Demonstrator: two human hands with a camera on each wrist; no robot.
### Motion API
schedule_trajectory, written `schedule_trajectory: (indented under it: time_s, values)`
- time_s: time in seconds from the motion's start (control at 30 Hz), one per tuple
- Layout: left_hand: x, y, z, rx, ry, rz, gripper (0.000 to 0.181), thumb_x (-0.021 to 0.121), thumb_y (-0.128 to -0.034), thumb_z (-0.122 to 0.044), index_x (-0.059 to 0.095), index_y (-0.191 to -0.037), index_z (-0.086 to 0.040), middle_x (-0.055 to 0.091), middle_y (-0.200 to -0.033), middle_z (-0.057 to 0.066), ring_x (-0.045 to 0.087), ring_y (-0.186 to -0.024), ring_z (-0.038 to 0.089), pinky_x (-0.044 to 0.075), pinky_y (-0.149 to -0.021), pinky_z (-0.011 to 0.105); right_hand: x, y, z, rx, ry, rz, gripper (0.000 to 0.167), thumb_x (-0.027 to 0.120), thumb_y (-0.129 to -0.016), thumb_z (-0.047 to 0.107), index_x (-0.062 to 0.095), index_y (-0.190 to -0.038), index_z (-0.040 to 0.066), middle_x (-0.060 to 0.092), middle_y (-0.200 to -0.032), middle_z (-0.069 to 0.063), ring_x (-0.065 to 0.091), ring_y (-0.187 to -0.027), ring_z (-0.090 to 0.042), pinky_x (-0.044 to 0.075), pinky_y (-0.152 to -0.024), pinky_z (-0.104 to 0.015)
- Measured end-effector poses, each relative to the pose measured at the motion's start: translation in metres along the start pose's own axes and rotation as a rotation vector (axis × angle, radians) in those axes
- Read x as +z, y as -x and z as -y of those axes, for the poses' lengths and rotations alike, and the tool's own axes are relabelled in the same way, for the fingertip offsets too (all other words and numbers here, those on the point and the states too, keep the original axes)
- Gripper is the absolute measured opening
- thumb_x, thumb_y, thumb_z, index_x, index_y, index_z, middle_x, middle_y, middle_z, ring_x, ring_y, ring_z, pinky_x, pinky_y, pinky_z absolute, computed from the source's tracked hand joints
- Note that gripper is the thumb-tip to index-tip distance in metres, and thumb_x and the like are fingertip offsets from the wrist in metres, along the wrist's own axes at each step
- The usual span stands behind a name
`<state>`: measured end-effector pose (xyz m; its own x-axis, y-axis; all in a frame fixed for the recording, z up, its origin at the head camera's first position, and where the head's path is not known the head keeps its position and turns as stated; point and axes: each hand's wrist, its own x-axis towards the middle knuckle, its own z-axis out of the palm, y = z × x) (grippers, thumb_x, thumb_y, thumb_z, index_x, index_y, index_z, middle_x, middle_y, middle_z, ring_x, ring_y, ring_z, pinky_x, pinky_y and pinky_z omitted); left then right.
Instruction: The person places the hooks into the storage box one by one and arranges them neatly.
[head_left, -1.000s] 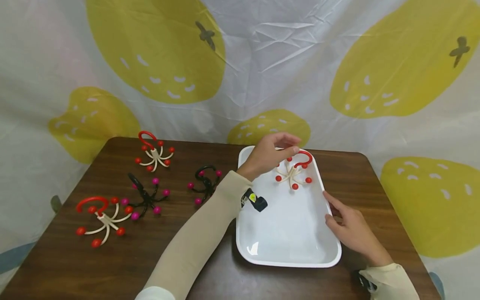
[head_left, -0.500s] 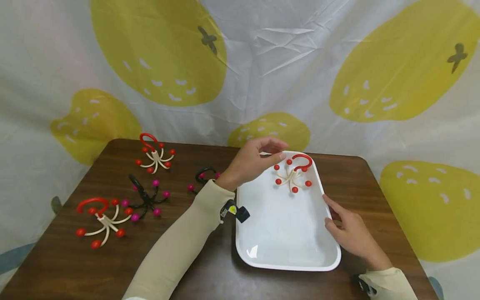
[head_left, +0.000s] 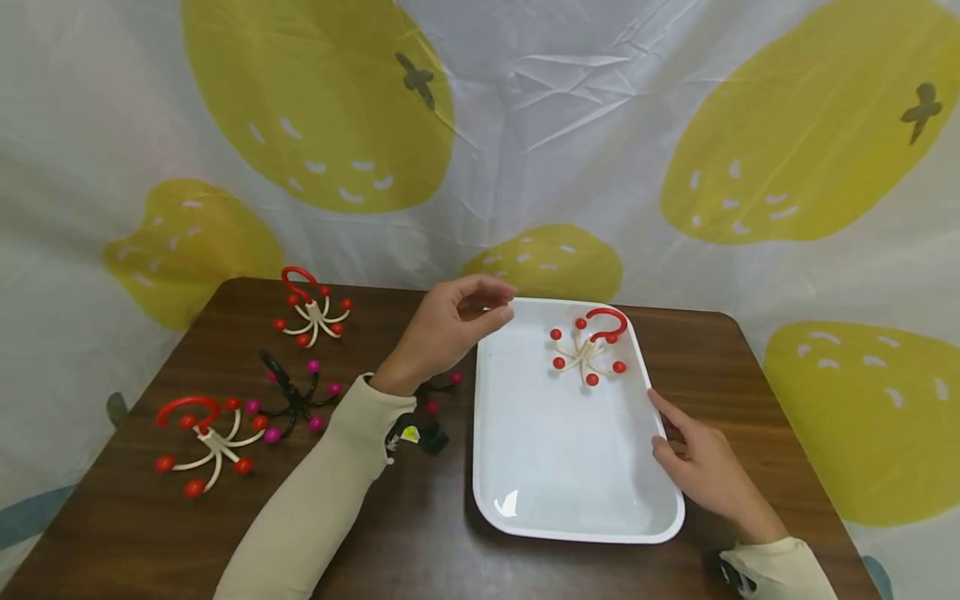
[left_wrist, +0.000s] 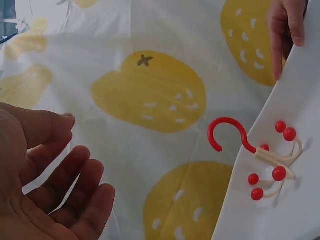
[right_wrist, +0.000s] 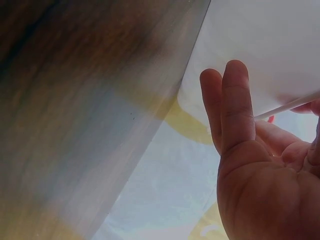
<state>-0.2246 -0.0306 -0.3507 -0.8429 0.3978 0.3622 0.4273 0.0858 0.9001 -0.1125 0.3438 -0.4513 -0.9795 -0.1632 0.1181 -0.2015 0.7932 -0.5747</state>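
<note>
My left hand (head_left: 450, 329) hovers past the tray's left rim with fingers loosely bent, holding nothing. In the left wrist view its thumb and fingers stand apart. Inside the white tray (head_left: 555, 450), near its far right corner, stands a cream multi-arm hook hanger (head_left: 588, 348) with a red hook and red ball tips. My right hand (head_left: 705, 467) touches the tray's right side, fingers fairly straight; in the right wrist view fingers (right_wrist: 237, 107) lie along its outer wall. A black hook hanger with magenta balls (head_left: 456, 379) is mostly hidden behind my left wrist.
On the brown table (head_left: 405, 533), to the left, are a black hanger with magenta balls (head_left: 296, 400), a red-and-cream hanger (head_left: 213, 442) nearer me, and another red-and-cream hanger (head_left: 313, 317) at the back. A lemon-print curtain (head_left: 540, 150) hangs behind.
My left hand has moved left, away from the red-and-cream hanger in the tray, to beyond the tray's left rim. The right hand and tray stay put.
</note>
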Motion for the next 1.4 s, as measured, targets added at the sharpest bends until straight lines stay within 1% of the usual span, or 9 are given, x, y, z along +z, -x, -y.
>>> schedule_trajectory:
  time_s: [0.1, 0.27, 0.33, 0.47, 0.63, 0.83, 1.03, 1.2, 1.4]
  values:
    - [-0.007, 0.006, 0.001, -0.011, -0.038, -0.014, 0.022, 0.074, -0.1002, -0.015, 0.074, -0.121, -0.009, 0.075, -0.12, 0.006, 0.072, -0.11, 0.019, 0.058, -0.102, 0.037, -0.001, 0.0, 0.0, 0.004, 0.009, 0.002, 0.062, 0.061, -0.101, 0.008, 0.043, -0.159, -0.002, 0.059, -0.146, -0.032, 0.073, -0.109, -0.037, 0.065, -0.079, -0.039]
    - [-0.015, 0.014, 0.002, -0.018, -0.053, -0.037, 0.022, 0.075, -0.099, -0.015, 0.075, -0.12, -0.009, 0.076, -0.117, 0.006, 0.073, -0.109, 0.019, 0.059, -0.1, 0.037, -0.002, 0.001, 0.0, 0.008, 0.022, -0.002, 0.061, 0.061, -0.101, 0.008, 0.043, -0.158, -0.002, 0.058, -0.148, -0.032, 0.074, -0.111, -0.038, 0.064, -0.079, -0.032]
    - [-0.018, 0.016, 0.002, -0.018, -0.061, -0.046, 0.022, 0.076, -0.0982, -0.015, 0.075, -0.12, -0.009, 0.077, -0.116, 0.006, 0.074, -0.107, 0.019, 0.059, -0.099, 0.036, -0.002, 0.001, 0.0, 0.007, 0.023, -0.006, 0.061, 0.061, -0.101, 0.008, 0.044, -0.158, -0.002, 0.058, -0.148, -0.032, 0.074, -0.112, -0.038, 0.063, -0.079, -0.03]
    - [-0.023, 0.02, 0.005, -0.027, -0.089, -0.062, 0.022, 0.078, -0.0973, -0.015, 0.075, -0.119, -0.009, 0.077, -0.113, 0.005, 0.074, -0.105, 0.018, 0.059, -0.093, 0.033, -0.002, 0.003, 0.0, 0.008, 0.018, -0.011, 0.061, 0.061, -0.101, 0.008, 0.044, -0.158, -0.002, 0.058, -0.148, -0.032, 0.073, -0.113, -0.04, 0.064, -0.079, -0.032]
    - [-0.031, 0.026, 0.009, -0.049, -0.118, -0.073, 0.022, 0.077, -0.0977, -0.016, 0.076, -0.119, -0.011, 0.077, -0.115, 0.004, 0.072, -0.105, 0.019, 0.06, -0.088, 0.033, -0.001, 0.002, -0.002, 0.001, 0.021, -0.021, 0.06, 0.062, -0.1, 0.008, 0.046, -0.157, -0.002, 0.062, -0.143, -0.032, 0.074, -0.111, -0.04, 0.062, -0.078, -0.028]
    - [-0.041, 0.032, 0.017, -0.056, -0.172, -0.09, 0.021, 0.077, -0.098, -0.019, 0.076, -0.119, -0.014, 0.077, -0.116, 0.002, 0.071, -0.106, 0.02, 0.058, -0.096, 0.04, -0.001, 0.0, -0.005, -0.015, 0.007, -0.039, 0.058, 0.064, -0.099, 0.005, 0.049, -0.154, -0.001, 0.069, -0.129, -0.031, 0.075, -0.105, -0.039, 0.065, -0.078, -0.037]
    - [-0.055, 0.041, 0.029, -0.088, -0.234, -0.125, 0.022, 0.078, -0.098, -0.019, 0.075, -0.12, -0.013, 0.078, -0.115, 0.004, 0.073, -0.104, 0.022, 0.059, -0.096, 0.045, -0.002, -0.003, -0.004, -0.002, -0.005, -0.021, 0.056, 0.066, -0.099, 0.006, 0.05, -0.153, 0.002, 0.07, -0.128, -0.029, 0.075, -0.105, -0.036, 0.065, -0.077, -0.035]
    - [-0.065, 0.046, 0.038, -0.118, -0.248, -0.139, 0.024, 0.077, -0.0987, -0.018, 0.074, -0.122, -0.012, 0.076, -0.117, 0.006, 0.074, -0.105, 0.023, 0.059, -0.095, 0.045, -0.003, -0.005, -0.002, 0.021, -0.013, -0.01, 0.054, 0.067, -0.099, 0.008, 0.053, -0.151, 0.006, 0.07, -0.127, -0.027, 0.074, -0.105, -0.035, 0.065, -0.079, -0.04]
    - [-0.07, 0.052, 0.047, -0.146, -0.297, -0.147, 0.025, 0.077, -0.0986, -0.02, 0.074, -0.122, -0.013, 0.076, -0.119, 0.006, 0.073, -0.106, 0.023, 0.058, -0.093, 0.042, -0.003, -0.007, -0.001, 0.032, -0.009, -0.001, 0.053, 0.068, -0.1, 0.008, 0.054, -0.151, 0.006, 0.07, -0.125, -0.026, 0.074, -0.105, -0.035, 0.065, -0.08, -0.043]
